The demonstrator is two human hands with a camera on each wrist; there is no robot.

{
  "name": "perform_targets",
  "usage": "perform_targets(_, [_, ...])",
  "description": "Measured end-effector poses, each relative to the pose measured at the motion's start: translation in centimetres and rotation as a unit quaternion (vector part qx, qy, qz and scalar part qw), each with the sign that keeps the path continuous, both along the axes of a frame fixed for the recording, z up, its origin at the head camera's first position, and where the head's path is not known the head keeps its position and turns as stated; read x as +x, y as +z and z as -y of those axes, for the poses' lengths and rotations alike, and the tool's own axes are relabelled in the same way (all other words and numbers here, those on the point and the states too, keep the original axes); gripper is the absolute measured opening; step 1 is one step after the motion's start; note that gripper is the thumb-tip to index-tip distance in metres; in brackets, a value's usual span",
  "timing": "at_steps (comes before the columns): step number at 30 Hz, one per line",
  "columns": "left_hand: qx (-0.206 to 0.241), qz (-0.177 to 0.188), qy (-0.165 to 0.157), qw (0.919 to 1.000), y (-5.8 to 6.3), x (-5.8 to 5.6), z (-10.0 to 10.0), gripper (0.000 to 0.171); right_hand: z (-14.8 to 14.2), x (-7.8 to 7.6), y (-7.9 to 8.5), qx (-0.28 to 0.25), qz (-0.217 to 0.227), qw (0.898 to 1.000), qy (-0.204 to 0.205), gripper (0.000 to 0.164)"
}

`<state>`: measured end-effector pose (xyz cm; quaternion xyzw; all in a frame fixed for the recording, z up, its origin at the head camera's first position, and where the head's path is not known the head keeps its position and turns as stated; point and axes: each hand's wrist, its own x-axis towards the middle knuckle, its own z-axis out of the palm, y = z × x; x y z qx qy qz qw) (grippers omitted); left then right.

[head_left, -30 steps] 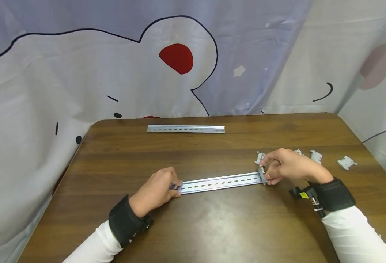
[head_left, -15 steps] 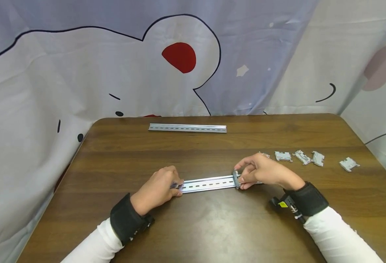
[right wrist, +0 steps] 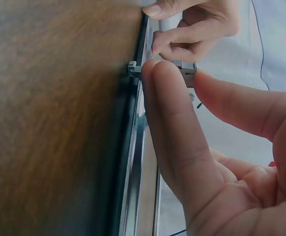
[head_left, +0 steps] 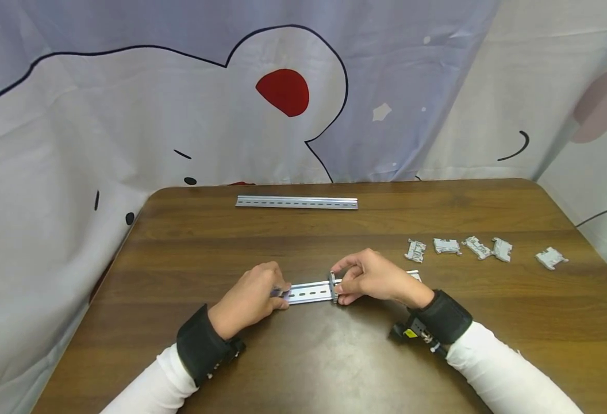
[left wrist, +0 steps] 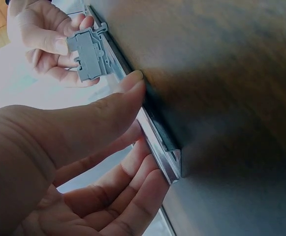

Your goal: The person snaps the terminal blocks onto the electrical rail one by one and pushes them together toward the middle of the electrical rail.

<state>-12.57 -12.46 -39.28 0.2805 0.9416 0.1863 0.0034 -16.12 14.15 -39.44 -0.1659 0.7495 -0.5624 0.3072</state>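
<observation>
A slotted metal DIN rail [head_left: 310,292] lies across the wooden table, running left to right. My left hand [head_left: 250,299] grips its left end, thumb along the near edge and fingers at the far edge. Set crosswise on the rail is a grey terminal block [left wrist: 89,55], which my right hand [head_left: 375,279] holds between thumb and fingers. In the left wrist view the block's hooked foot is right at the rail's edge. The right hand covers much of the rail to the right of the block; the rail's right end shows beyond it.
A second DIN rail [head_left: 296,202] lies near the table's back edge. Several loose terminal blocks [head_left: 446,246] are spread over the right side of the wooden table [head_left: 303,356]. A printed curtain [head_left: 179,115] hangs behind the table.
My right hand has moved left along the rail with the terminal block, from the rail's right end toward my left hand. The left hand keeps its grip at the left end.
</observation>
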Motion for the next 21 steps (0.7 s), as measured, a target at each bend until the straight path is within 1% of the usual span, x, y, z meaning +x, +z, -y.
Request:
perform_targets(2, [-0.002, -0.004, 0.0, 1.0, 0.0, 0.0, -0.1, 0.03, 0.1, 0.1, 0.1, 0.013, -0.013, 1.0, -0.002, 0.039])
perform_targets(5, [-0.006, -0.002, 0.003, 1.0, 0.0, 0.0, -0.2, 0.03, 0.0, 0.2, 0.3, 0.041, -0.052, 0.998, 0.006, 0.036])
perform_targets(10, [-0.005, 0.0, 0.004, 1.0, 0.1, -0.1, -0.2, 0.03, -0.5, 0.1, 0.4, 0.078, -0.126, 0.989, 0.026, 0.031])
perform_targets(13, [-0.002, 0.004, 0.005, 1.0, 0.2, -0.1, -0.2, 0.03, -0.8, 0.0, 0.5, 0.098, -0.148, 0.984, 0.025, 0.03])
perform_targets(16, [0.0, 0.012, 0.008, 0.9999, 0.2, -0.1, -0.1, 0.03, -1.3, -0.2, 0.6, 0.126, -0.161, 0.979, 0.009, 0.027])
perform_targets(18, [0.002, 0.018, 0.011, 0.9998, 0.2, -0.1, -0.1, 0.029, -1.7, -0.5, 0.7, 0.153, -0.179, 0.972, -0.01, 0.026])
perform_targets(19, [0.002, 0.02, 0.012, 0.9997, 0.2, -0.1, -0.1, 0.029, -2.0, -0.6, 0.7, 0.168, -0.195, 0.966, -0.02, 0.025])
perform_targets(21, [0.001, 0.022, 0.015, 0.9996, 0.1, 0.0, 0.0, 0.029, -2.6, -1.1, 0.6, 0.203, -0.233, 0.95, -0.042, 0.025])
